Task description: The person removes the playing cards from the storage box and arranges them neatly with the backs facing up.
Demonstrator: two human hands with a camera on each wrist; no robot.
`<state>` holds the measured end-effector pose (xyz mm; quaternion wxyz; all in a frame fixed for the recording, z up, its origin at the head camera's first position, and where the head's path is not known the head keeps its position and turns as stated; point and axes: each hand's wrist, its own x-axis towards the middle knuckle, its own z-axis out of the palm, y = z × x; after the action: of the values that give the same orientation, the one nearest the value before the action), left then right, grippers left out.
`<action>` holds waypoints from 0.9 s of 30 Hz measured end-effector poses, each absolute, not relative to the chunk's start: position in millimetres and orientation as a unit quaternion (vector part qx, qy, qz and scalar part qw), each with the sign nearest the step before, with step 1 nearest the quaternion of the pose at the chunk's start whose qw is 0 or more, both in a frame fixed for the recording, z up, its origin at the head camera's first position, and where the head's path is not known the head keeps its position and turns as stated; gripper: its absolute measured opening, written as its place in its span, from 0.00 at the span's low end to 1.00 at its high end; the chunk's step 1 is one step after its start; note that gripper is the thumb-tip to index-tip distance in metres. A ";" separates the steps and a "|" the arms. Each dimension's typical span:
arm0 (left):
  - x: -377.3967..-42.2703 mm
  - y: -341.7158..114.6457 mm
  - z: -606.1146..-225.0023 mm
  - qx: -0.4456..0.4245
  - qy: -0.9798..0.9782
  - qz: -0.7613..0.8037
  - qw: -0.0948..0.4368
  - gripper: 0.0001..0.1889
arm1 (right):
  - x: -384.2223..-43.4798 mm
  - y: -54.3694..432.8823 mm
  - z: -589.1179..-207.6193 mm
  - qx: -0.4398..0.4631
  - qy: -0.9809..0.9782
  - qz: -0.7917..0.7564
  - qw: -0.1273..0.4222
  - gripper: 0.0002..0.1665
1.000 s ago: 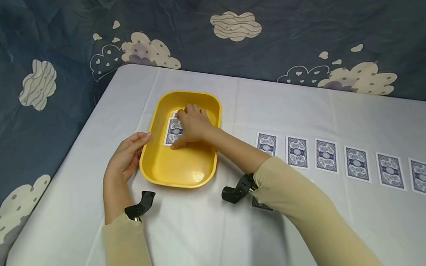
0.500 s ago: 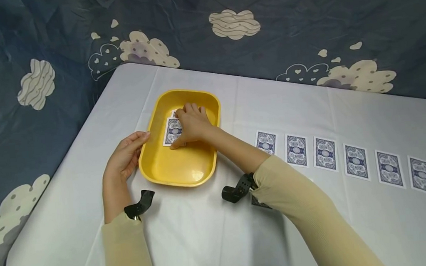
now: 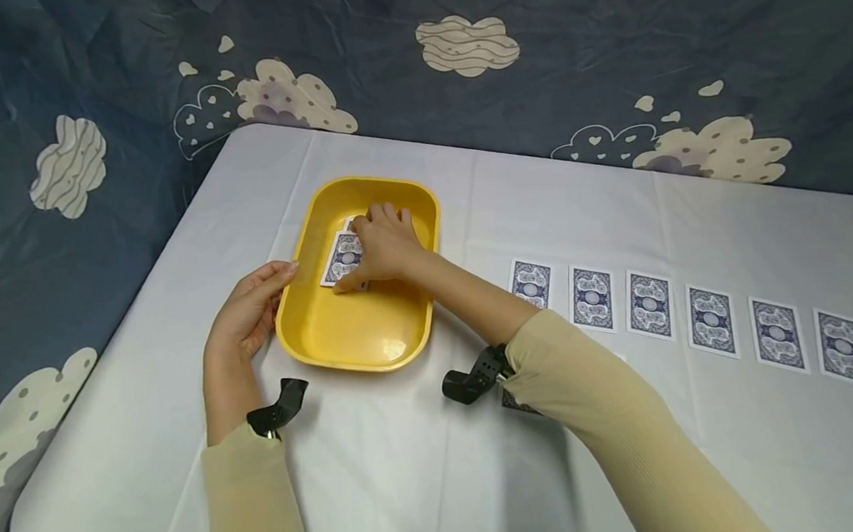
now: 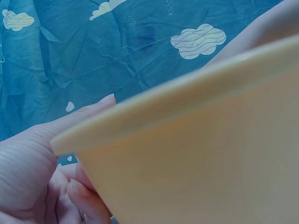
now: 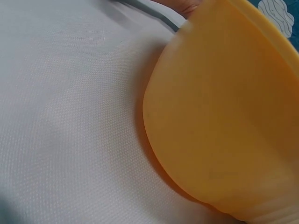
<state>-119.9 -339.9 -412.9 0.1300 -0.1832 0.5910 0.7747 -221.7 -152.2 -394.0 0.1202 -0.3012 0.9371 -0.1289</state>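
Note:
A yellow plastic tray [image 3: 357, 338] with raised walls stands on the white cloth. My left hand [image 3: 245, 309] grips its left rim, the thumb over the edge and the other fingers curled against the outer wall, as the left wrist view shows at the rim [image 4: 177, 107]. Inside the tray lie a few blue-backed playing cards, partly overlapping. My right hand [image 3: 389, 248] reaches in over the right wall and holds the top playing card [image 3: 341, 256], thumb at its near end and fingers at its far end. In the right wrist view the tray wall [image 5: 215, 107] hides this hand.
Several playing cards lie face down in a slanting row to the right, from the near-left card [image 3: 531, 283] to the far-right card [image 3: 843, 346]. Another card [image 3: 516, 405] is mostly hidden under my right sleeve [image 3: 595, 395]. A dark cloud-patterned curtain [image 3: 377, 19] hangs behind the table.
In the tray, the top card has shifted slightly left and turned, moving with my right thumb. A bit of another card now shows beside the thumb. My left hand keeps its grip.

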 end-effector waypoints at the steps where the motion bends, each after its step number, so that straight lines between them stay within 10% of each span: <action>1: -120.1 -339.8 -412.8 -0.183 0.591 0.775 0.131 0.19 | -221.6 -152.2 -393.7 -0.301 0.937 -0.129 0.119 0.56; 16: -121.0 -337.0 -412.5 -0.188 0.608 0.759 0.138 0.19 | -225.2 -138.4 -373.7 -0.298 0.935 -0.185 0.044 0.56; 27: -117.2 -334.5 -406.7 -0.203 0.594 0.767 0.134 0.22 | -215.7 -29.1 -321.1 -0.296 0.938 -0.175 -0.034 0.54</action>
<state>-117.2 -334.5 -406.7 0.1338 -0.2033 0.5941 0.7666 -215.7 -29.1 -321.1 -0.0335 -0.2957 0.9385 -0.1752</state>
